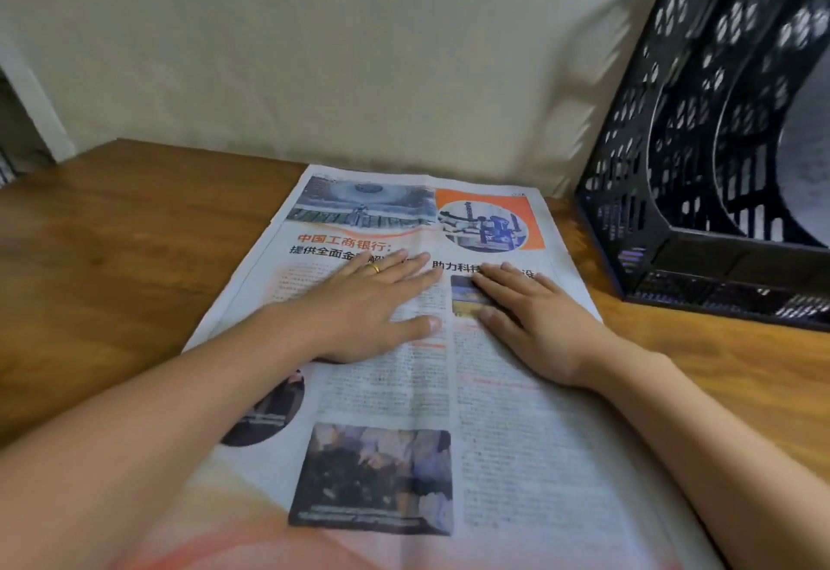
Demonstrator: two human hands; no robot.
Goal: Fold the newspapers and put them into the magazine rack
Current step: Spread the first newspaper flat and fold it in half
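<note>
The newspaper (pixel 404 389) lies spread on the wooden table (pixel 112 255), not yet folded small; the left hand (pixel 373 309) and right hand (pixel 534 318) press it flat, fingers straight. Beyond, far right, the black magazine rack (pixel 673 219) awaits it, so most remains

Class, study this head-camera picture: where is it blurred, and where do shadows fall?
Head view: the black perforated plastic magazine rack is smeared by motion blur; its shadow lies on the pale wall to its left; the printed newspaper softens toward the near edge; wide-angle distortion bends the brown wooden table.
</note>
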